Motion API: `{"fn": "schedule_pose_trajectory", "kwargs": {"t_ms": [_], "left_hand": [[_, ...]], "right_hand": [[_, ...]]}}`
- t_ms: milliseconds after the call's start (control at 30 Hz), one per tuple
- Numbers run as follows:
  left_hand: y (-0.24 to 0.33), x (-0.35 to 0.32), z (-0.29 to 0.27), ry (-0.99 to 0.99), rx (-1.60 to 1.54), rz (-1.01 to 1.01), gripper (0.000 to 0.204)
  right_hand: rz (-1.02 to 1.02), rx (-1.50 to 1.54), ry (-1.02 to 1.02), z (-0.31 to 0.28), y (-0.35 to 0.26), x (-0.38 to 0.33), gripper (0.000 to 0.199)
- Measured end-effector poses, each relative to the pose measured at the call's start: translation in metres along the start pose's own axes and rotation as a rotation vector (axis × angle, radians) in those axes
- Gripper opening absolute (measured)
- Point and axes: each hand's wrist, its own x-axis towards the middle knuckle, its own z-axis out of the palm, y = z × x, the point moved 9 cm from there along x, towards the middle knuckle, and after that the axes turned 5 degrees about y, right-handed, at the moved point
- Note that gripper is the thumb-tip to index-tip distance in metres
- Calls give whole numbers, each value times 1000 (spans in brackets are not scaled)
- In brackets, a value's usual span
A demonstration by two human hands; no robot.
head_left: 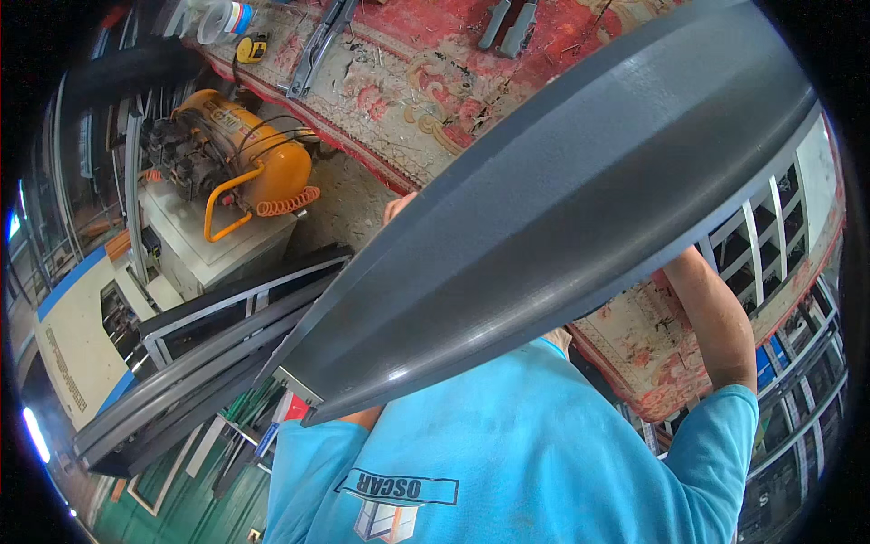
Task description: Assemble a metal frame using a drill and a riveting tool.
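A long dark grey metal profile (544, 199) slants across the view, from the lower left up to the top right, close to the camera. Its cut end (297, 385) shows bare metal near my blue shirt. At its far long edge, a few fingertips of my left hand (399, 207) show, curled against the profile; the rest of that hand is behind it. My right forearm (716, 317) reaches up behind the near edge of the profile, which hides the fingers of that hand.
A worn red patterned carpet (399, 100) covers the work table. On it lie grey-handled pliers (518, 32), a metal bar tool (317, 50) and a yellow tape measure (251, 49). An orange air compressor (263, 168) stands left, above stacked dark profiles (217, 354). White slatted frame (770, 236) at right.
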Motion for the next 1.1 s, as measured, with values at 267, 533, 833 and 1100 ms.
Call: {"fn": "schedule_pose_trajectory", "kwargs": {"t_ms": [267, 533, 833, 1100], "left_hand": [[-9, -10, 5, -7, -190, -137, 41], [-7, -10, 10, -14, -393, -247, 42], [-7, -6, 13, -17, -517, -321, 43], [-10, -7, 14, -31, -517, -315, 44]], "right_hand": [[159, 89, -249, 4, 6, 10, 58], [135, 96, -239, 2, 7, 17, 64], [144, 53, -172, -1, 15, 25, 58], [5, 55, -261, 1, 29, 29, 34]]}}
